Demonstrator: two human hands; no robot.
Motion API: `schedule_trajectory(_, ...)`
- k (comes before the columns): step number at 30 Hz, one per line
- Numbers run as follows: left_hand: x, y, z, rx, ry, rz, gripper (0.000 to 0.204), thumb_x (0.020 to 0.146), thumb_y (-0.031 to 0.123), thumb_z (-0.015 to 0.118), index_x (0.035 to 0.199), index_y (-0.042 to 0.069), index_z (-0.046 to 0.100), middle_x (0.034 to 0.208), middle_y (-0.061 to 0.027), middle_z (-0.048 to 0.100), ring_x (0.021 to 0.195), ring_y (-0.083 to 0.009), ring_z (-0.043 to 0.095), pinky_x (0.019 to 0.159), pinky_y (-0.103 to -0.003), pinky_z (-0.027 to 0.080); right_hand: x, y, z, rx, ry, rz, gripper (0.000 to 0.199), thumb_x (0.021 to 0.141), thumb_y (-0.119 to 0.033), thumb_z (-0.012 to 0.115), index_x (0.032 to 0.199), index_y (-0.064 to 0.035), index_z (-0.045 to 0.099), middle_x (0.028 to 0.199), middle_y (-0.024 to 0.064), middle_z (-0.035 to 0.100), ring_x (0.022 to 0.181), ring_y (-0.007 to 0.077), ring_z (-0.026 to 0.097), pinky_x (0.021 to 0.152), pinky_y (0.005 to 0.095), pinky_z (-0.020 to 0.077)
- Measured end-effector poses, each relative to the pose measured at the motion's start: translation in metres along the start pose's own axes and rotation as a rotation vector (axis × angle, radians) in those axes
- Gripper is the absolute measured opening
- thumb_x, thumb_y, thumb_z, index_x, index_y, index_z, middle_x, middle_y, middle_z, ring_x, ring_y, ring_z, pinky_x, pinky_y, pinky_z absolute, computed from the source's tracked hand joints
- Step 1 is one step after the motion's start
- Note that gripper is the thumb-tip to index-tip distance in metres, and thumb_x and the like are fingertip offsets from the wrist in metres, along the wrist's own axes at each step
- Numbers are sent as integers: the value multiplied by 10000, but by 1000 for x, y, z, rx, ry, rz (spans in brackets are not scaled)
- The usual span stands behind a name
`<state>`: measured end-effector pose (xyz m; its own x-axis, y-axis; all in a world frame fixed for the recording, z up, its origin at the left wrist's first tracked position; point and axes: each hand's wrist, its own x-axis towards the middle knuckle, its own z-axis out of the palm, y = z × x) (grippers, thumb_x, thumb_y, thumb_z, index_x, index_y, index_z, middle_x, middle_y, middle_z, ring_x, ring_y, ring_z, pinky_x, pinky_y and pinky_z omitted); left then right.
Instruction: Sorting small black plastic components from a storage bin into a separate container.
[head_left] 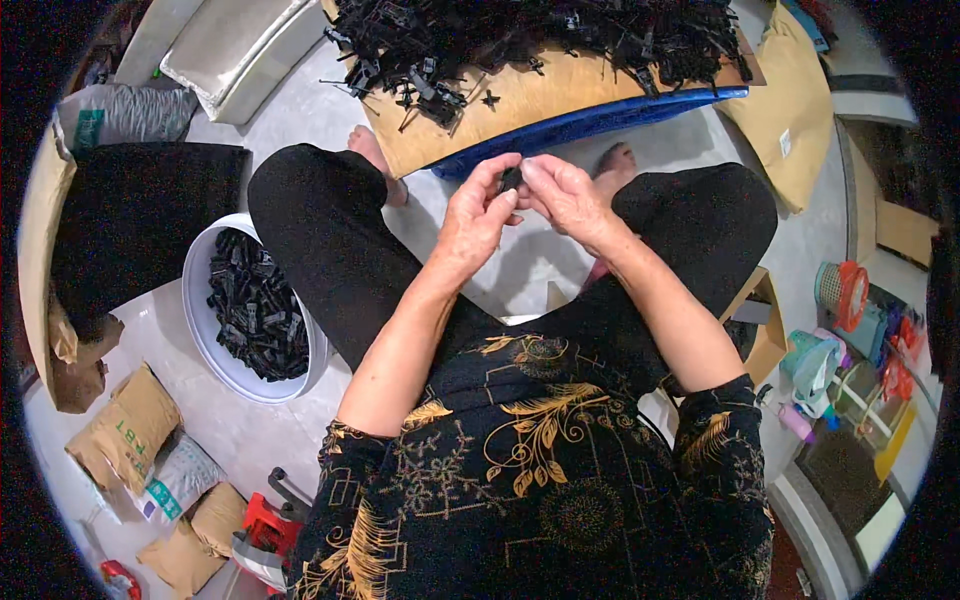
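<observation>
Presently, my left hand [478, 215] and right hand [565, 195] pinch one small black plastic part [511, 180] between fingertips, just short of the board's black parts heap [520, 40]; risk: slipping grip drops it between my knees.

Small black part [511, 180] mostly hidden between fingertips [505, 165]; heap of black parts [540, 35] cut off.

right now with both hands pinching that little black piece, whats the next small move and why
Probably drop the small black part into the white tub at the person's left. Both hands, left hand and right hand, pinch it over the lap, and the tub already holds similar black pieces, while the board ahead carries a tangled pile.
</observation>
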<state>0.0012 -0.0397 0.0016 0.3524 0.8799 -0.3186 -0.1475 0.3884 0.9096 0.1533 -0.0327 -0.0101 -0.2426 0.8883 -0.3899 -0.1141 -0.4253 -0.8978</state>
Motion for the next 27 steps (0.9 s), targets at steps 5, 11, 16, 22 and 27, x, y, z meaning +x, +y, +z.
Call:
schedule_trajectory(5,4,3,0,-80,70,-38,347,880,13,440,1226,34,421,1007,-55,545,866,-105,540,688,-230,473,-11,-16,9,-13,-55,196,373,929,-340,429,1157,-45,451,644,-41,434,536,24,382,411,165,286)
schedule_trajectory(11,10,1,0,-74,78,-22,343,878,7,449,1220,29,430,997,-42,540,856,-94,518,690,-223,462,-9,-22,18,-40,-22,202,423,936,-327,419,1277,-84,358,595,-79,360,486,1,307,394,151,226)
schedule_trajectory(16,13,0,3,-15,107,10,326,877,5,446,1202,25,452,999,-42,550,847,-85,515,687,-219,452,-5,-17,15,38,-31,186,359,937,-306,423,1228,-99,392,574,-86,340,466,6,288,390,166,216)
schedule_trajectory(22,15,-7,5,51,144,77,328,875,10,443,1201,30,468,984,-26,554,817,-73,505,680,-224,452,5,-3,15,59,-40,81,272,938,-263,417,1163,-111,439,566,-71,350,451,21,297,375,185,224)
schedule_trajectory(27,16,-14,4,236,295,161,308,857,13,473,1162,28,513,985,-37,590,784,-70,524,656,-230,463,13,-4,16,-28,-86,6,272,931,-212,420,1159,-71,467,619,-55,414,523,21,356,440,179,279)
